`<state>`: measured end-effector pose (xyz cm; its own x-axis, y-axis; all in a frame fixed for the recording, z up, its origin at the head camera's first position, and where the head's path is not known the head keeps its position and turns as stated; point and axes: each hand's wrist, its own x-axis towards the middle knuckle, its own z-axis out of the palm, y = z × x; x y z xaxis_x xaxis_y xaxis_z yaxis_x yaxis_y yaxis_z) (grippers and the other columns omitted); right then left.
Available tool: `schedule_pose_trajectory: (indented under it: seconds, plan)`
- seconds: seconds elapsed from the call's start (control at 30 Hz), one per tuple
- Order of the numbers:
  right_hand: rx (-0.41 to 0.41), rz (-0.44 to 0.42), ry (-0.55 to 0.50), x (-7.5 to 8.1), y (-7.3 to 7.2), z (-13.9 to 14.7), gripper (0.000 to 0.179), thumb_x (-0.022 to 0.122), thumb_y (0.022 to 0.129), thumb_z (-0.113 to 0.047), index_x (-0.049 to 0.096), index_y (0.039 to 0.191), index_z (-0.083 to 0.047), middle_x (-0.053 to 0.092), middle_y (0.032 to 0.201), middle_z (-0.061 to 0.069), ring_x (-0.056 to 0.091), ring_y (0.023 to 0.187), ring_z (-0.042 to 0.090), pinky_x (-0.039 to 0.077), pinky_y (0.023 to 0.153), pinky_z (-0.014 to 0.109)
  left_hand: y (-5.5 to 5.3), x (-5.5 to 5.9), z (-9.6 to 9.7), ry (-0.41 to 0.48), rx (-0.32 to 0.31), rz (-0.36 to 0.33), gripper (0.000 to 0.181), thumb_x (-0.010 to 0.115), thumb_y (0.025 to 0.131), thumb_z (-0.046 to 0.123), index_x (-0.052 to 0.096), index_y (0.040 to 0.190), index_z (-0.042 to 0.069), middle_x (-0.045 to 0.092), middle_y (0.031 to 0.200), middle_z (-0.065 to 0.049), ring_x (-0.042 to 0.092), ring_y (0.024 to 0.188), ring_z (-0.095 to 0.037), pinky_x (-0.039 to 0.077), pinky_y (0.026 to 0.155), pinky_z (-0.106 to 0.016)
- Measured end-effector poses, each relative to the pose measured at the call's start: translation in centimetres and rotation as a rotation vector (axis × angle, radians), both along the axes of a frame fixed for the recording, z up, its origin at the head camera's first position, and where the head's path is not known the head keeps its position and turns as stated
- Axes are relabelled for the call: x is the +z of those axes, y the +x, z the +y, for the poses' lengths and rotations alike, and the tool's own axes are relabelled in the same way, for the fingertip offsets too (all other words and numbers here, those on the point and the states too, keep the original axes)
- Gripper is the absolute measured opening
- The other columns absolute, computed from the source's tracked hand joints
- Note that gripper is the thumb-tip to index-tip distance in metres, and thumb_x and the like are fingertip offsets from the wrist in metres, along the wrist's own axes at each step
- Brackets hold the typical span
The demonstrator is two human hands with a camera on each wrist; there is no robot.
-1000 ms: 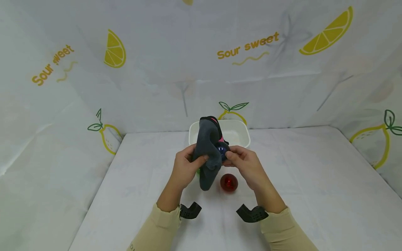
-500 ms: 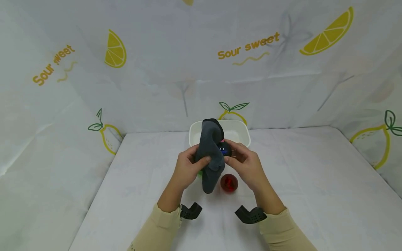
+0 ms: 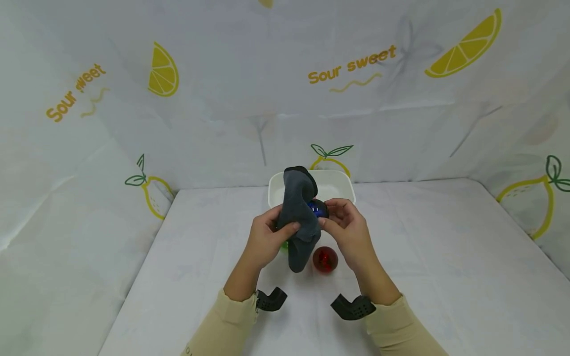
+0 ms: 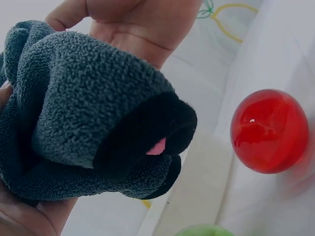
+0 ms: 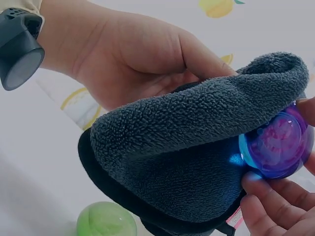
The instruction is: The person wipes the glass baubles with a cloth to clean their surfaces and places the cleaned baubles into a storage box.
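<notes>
My left hand (image 3: 264,241) grips a dark grey terry cloth (image 3: 297,212), thumb across its near face. The cloth hangs folded, with black edging and a bit of pink at its opening (image 4: 157,147). To its right, my right hand (image 3: 349,230) holds a translucent blue-purple ball (image 5: 279,142) between thumb and fingers. One side of this ball lies against the cloth and is partly covered by it. On the table just below is a red translucent ball (image 3: 325,260). A green ball (image 5: 107,221) is mostly behind the cloth in the head view.
Behind the hands, a white rectangular tray (image 3: 343,188) stands near the table's back edge, partly hidden by the cloth. The table wears a white cover (image 3: 427,257). A white curtain (image 3: 222,99) with lemon prints rises behind and at the sides.
The cloth has shifted slightly right, and the blue-purple ball has moved a little up and right. My right fingers have changed their hold on it. The red ball has stayed put.
</notes>
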<state>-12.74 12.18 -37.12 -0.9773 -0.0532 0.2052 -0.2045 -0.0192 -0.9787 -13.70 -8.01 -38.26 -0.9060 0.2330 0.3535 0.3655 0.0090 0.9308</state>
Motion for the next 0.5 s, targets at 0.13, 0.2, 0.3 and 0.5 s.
schedule_pose_trajectory:
  seconds: [0.13, 0.2, 0.3, 0.5]
  plan:
    - [0.010, 0.025, -0.029, -0.08, 0.01, -0.05, 0.037, 0.066, 0.092, -0.006, 0.053, 0.127, -0.002, 0.062, 0.109, 0.006, 0.065, 0.091, 0.013, 0.057, 0.082, 0.025, 0.01, 0.00, -0.05, 0.001, 0.009, -0.001, 0.041, 0.072, 0.090, 0.011, 0.062, 0.130, 0.005, 0.070, 0.116, -0.016, 0.068, 0.102, -0.021, 0.057, 0.088, -0.034]
    - [0.010, 0.032, -0.033, -0.17, -0.01, -0.09, 0.037, 0.066, 0.093, -0.009, 0.055, 0.128, -0.002, 0.063, 0.109, 0.004, 0.066, 0.089, 0.013, 0.058, 0.081, 0.025, 0.02, 0.00, -0.07, 0.002, 0.011, 0.002, 0.041, 0.072, 0.090, 0.011, 0.062, 0.129, 0.005, 0.070, 0.115, -0.016, 0.068, 0.102, -0.021, 0.057, 0.088, -0.034]
    - [0.010, 0.036, -0.030, -0.34, -0.09, -0.09, 0.036, 0.065, 0.095, -0.012, 0.057, 0.129, -0.002, 0.063, 0.107, 0.003, 0.065, 0.085, 0.013, 0.058, 0.080, 0.027, 0.02, 0.02, -0.03, 0.000, 0.016, 0.007, 0.041, 0.071, 0.089, 0.010, 0.062, 0.129, 0.005, 0.070, 0.115, -0.016, 0.068, 0.102, -0.022, 0.057, 0.087, -0.034]
    - [0.011, 0.053, 0.003, -0.60, -0.25, 0.01, 0.032, 0.059, 0.099, -0.016, 0.061, 0.126, -0.001, 0.065, 0.102, 0.001, 0.063, 0.077, 0.016, 0.058, 0.074, 0.027, 0.18, 0.16, 0.00, -0.010, 0.017, -0.002, 0.043, 0.071, 0.089, 0.007, 0.062, 0.130, 0.005, 0.070, 0.114, -0.017, 0.068, 0.101, -0.022, 0.057, 0.087, -0.034]
